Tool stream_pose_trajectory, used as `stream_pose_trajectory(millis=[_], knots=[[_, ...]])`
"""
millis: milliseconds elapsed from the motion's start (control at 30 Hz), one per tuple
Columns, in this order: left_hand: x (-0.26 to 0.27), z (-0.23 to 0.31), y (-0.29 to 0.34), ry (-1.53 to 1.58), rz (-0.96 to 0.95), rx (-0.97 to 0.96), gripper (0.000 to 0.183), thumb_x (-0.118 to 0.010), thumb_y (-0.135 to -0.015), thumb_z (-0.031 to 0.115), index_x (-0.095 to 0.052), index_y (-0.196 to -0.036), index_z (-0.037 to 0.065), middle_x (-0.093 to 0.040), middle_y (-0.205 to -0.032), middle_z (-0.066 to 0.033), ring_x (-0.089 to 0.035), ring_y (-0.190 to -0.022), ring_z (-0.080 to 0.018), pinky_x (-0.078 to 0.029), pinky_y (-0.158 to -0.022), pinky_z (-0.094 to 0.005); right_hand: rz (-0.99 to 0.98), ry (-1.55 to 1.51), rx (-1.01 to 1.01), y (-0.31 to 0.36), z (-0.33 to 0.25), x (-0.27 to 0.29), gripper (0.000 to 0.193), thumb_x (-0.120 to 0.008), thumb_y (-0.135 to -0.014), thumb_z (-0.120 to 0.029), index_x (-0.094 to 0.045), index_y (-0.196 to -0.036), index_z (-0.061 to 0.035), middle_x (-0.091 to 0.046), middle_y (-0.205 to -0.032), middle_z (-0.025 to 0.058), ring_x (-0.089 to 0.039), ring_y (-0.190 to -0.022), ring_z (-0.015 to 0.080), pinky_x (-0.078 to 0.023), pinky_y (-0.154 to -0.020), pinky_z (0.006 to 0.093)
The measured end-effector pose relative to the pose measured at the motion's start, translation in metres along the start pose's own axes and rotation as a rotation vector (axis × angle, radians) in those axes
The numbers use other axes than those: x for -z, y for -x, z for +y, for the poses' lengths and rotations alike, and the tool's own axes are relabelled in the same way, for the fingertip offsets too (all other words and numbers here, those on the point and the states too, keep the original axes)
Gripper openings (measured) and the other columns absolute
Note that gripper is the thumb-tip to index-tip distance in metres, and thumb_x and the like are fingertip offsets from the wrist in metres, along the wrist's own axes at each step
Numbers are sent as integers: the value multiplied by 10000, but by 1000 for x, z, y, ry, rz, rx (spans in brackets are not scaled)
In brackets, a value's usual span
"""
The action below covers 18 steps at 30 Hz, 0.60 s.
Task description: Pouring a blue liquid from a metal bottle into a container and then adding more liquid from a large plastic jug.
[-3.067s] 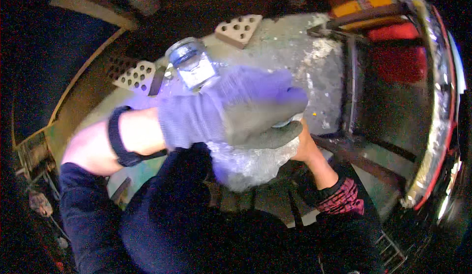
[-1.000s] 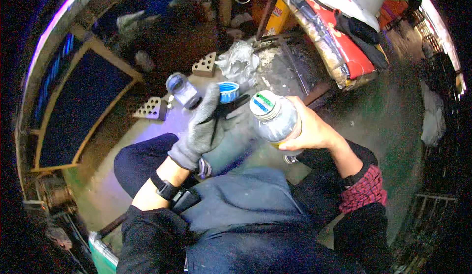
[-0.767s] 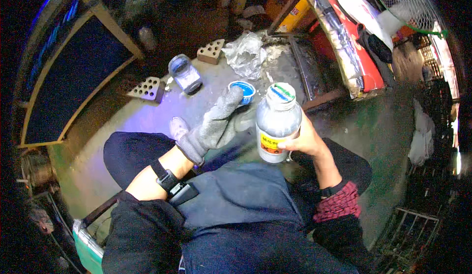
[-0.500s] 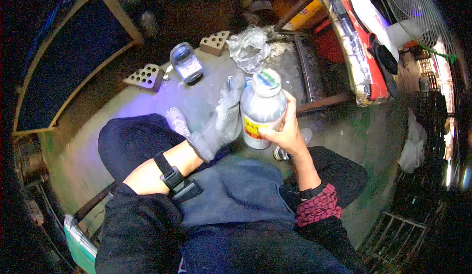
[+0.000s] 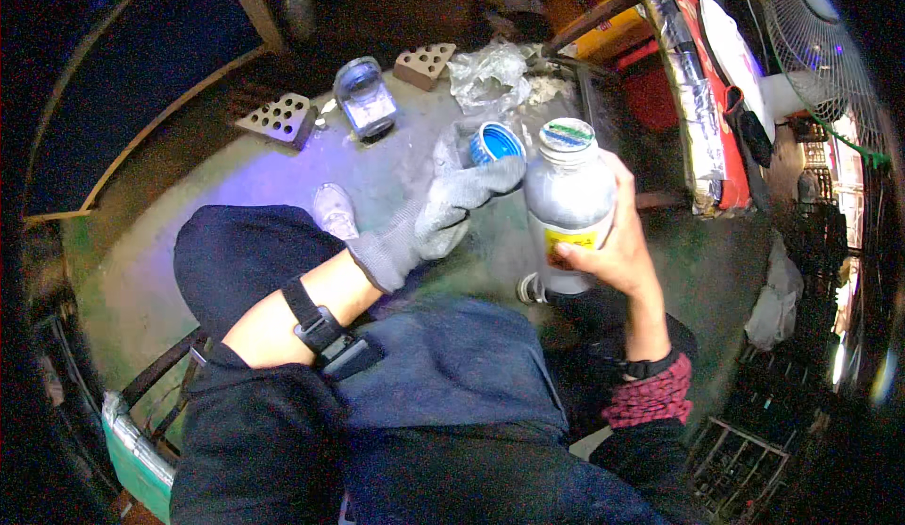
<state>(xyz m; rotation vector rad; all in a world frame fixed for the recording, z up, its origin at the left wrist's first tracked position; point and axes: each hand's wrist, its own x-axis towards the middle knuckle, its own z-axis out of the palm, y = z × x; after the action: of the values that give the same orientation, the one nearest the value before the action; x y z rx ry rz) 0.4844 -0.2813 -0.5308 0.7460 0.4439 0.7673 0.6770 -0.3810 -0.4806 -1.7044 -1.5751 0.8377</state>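
Note:
My left hand [image 5: 448, 195], in a grey knit glove, pinches a blue screw cap [image 5: 495, 143] with its hollow inside turned up. Bare and wrapped round a wide plastic bottle, my right hand [image 5: 617, 242] holds it upright above my lap. The bottle [image 5: 568, 190] is whitish with a yellow label. Across its uncapped mouth lies a seal disc [image 5: 567, 133] with green and blue marks. Cap and bottle are apart, the cap just left of the neck.
On the floor ahead stand a clear jar-like container [image 5: 366, 101], two brick pieces with holes [image 5: 283, 120] and crumpled clear plastic [image 5: 488, 77]. A fan [image 5: 815, 54] and a red, tape-wrapped box [image 5: 702, 101] are at right. My shoe [image 5: 334, 210] rests on the floor.
The bottle has moved right in my right hand. My left hand has turned, and the blue cap now shows its inside. The head view has shifted slightly.

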Motion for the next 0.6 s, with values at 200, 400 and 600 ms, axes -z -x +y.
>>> stream_pose_trajectory(millis=[200, 400, 600], knots=[[9, -27, -10, -451, -27, -198, 639, -773, -651, 56, -410, -1177, 55, -489, -1123, -75, -484, -1048, -152, -409, -933, -299, -274, 433, 37, -3, -22, 57, 967, -777, -537, -284, -300, -1328, 2, -438, -1251, 182, -432, -1197, 308, -324, -1027, 369], [9, -34, -10, -447, -195, -305, 632, -734, -703, 46, -408, -1245, 50, -500, -1169, -76, -476, -1106, -172, -389, -977, -314, -426, 590, 133, -5, -26, 67, 890, -748, -554, -295, -353, -1293, 4, -477, -1195, 206, -466, -1138, 354, -365, -988, 396], [20, -45, -1, -312, -316, -132, 637, -723, -720, 31, -413, -1276, 31, -505, -1212, -89, -461, -1149, -171, -366, -1008, -316, -635, 570, 50, -21, -51, 63, 862, -745, -538, -271, -377, -1262, 19, -512, -1149, 218, -496, -1106, 359, -393, -961, 395]])
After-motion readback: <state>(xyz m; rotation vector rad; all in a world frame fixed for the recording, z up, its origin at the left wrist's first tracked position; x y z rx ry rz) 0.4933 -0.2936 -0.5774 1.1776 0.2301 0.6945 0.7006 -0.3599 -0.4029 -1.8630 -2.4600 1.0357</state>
